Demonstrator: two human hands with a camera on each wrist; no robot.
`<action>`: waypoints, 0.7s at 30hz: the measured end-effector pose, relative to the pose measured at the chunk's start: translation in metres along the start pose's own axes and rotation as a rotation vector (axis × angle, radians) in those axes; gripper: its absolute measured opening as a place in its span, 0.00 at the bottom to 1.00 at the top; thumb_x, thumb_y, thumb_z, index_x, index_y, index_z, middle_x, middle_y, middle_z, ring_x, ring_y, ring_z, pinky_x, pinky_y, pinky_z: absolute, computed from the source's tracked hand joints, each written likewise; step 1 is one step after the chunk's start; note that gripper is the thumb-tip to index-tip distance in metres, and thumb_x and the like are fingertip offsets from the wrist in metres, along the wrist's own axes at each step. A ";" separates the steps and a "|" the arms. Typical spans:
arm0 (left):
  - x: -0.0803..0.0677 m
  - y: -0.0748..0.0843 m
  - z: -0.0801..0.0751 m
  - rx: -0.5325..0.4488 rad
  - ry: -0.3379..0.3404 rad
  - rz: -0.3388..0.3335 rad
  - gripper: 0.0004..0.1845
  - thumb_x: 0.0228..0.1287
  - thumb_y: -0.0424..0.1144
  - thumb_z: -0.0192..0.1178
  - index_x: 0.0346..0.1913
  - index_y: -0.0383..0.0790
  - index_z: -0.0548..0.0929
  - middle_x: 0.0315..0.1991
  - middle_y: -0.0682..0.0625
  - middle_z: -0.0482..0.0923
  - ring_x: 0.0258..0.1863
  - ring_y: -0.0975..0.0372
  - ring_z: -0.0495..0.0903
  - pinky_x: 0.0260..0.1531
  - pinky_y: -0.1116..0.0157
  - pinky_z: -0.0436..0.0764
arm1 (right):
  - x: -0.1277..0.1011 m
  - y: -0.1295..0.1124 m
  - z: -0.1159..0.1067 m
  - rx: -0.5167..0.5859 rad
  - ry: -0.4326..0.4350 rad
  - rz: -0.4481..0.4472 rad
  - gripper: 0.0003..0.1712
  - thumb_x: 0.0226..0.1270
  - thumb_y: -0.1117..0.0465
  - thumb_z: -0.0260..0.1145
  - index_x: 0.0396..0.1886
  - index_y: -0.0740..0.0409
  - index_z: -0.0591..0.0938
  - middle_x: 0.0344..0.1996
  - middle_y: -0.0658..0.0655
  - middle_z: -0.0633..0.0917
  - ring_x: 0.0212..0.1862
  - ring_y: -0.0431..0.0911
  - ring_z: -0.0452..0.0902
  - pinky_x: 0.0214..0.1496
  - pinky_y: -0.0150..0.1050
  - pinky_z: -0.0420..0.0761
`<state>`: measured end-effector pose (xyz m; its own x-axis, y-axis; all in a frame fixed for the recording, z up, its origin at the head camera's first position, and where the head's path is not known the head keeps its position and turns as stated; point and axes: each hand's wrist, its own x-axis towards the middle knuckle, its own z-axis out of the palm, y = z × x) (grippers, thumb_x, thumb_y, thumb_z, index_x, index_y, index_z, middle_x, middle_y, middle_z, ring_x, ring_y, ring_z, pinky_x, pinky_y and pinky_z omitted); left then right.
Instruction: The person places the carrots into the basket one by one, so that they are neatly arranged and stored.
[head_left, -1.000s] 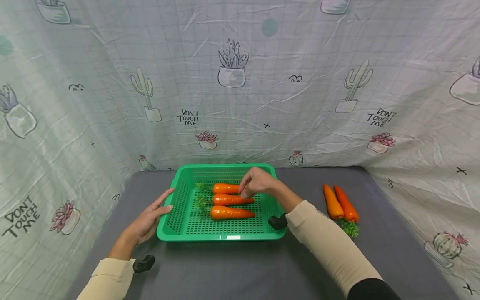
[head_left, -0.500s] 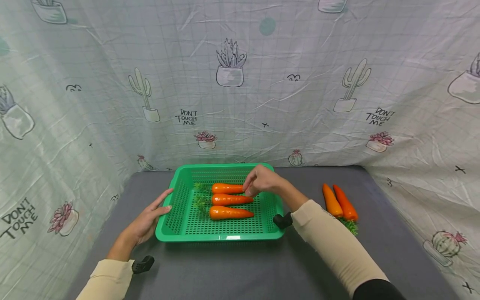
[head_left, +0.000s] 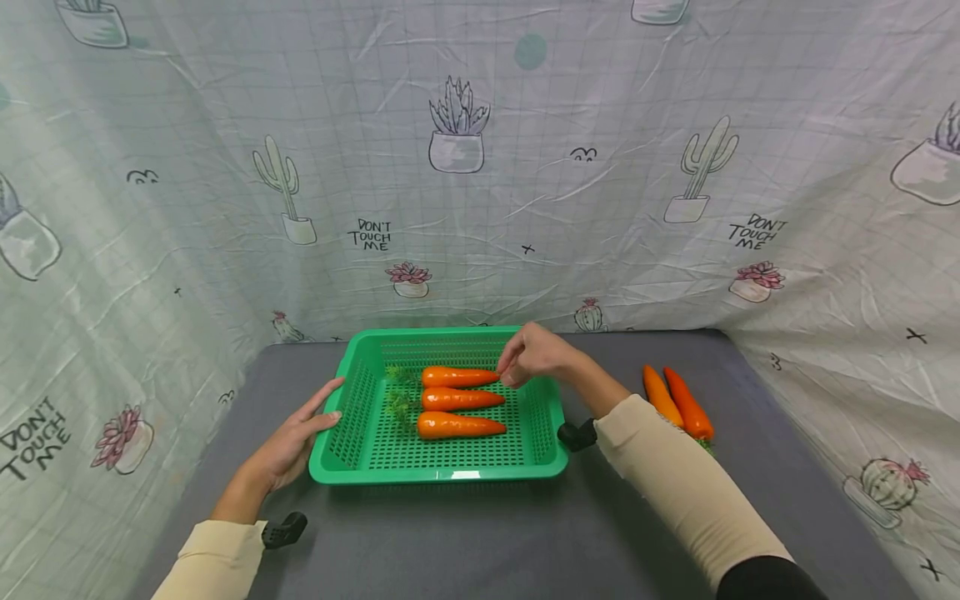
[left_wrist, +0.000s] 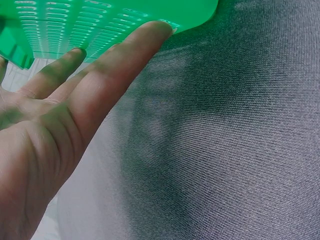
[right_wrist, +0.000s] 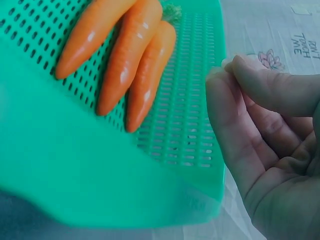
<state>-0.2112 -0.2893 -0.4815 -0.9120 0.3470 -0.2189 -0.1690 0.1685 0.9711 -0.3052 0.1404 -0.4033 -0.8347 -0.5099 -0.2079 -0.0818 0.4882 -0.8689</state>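
Three orange carrots with green tops lie in a row in the green basket (head_left: pixel 442 475): the far carrot (head_left: pixel 459 377), the middle carrot (head_left: pixel 462 399) and the near carrot (head_left: pixel 461 425). Their narrow tips point right. My right hand (head_left: pixel 531 357) is over the basket's right part, just right of the far carrot's tip. In the right wrist view its fingers are curled, thumb tip against the index finger, with no object between them. My left hand (head_left: pixel 296 437) lies along the basket's left side, fingers extended, the fingertips (left_wrist: pixel 157 31) at its outer wall.
Right of the basket lie two more carrots on the grey tabletop (head_left: pixel 480 542), an orange carrot (head_left: pixel 663 398) and a redder carrot (head_left: pixel 688 406). The right sleeve (head_left: pixel 682 475) covers most of their leafy tops. Behind the table hangs a printed cloth (head_left: pixel 480 208).
My right hand has drawn back to the right from over the far carrot, so that its tip now shows. The carrots in the basket and my left hand stay put.
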 end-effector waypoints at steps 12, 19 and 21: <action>0.000 -0.003 -0.002 -0.024 -0.007 0.002 0.39 0.85 0.47 0.47 0.86 0.60 0.37 0.85 0.41 0.19 0.63 0.69 0.73 0.55 0.63 0.83 | -0.009 0.007 -0.016 0.016 0.013 0.012 0.10 0.59 0.75 0.74 0.41 0.71 0.90 0.33 0.61 0.91 0.33 0.47 0.90 0.53 0.58 0.88; 0.002 -0.005 -0.003 -0.043 -0.012 0.002 0.39 0.85 0.46 0.47 0.86 0.61 0.38 0.85 0.39 0.24 0.59 0.71 0.77 0.54 0.62 0.84 | -0.013 0.012 -0.024 0.023 0.030 -0.005 0.11 0.58 0.75 0.75 0.42 0.73 0.89 0.31 0.60 0.92 0.33 0.48 0.90 0.48 0.51 0.90; 0.002 -0.005 -0.004 -0.029 -0.008 0.003 0.39 0.85 0.47 0.47 0.86 0.61 0.38 0.85 0.41 0.22 0.63 0.67 0.75 0.54 0.62 0.84 | -0.015 0.014 -0.026 0.024 0.032 -0.010 0.11 0.58 0.75 0.75 0.42 0.73 0.89 0.31 0.60 0.92 0.33 0.48 0.90 0.47 0.50 0.90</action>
<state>-0.2138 -0.2926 -0.4862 -0.9095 0.3550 -0.2163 -0.1767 0.1407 0.9741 -0.3078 0.1728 -0.4005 -0.8509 -0.4918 -0.1846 -0.0779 0.4656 -0.8816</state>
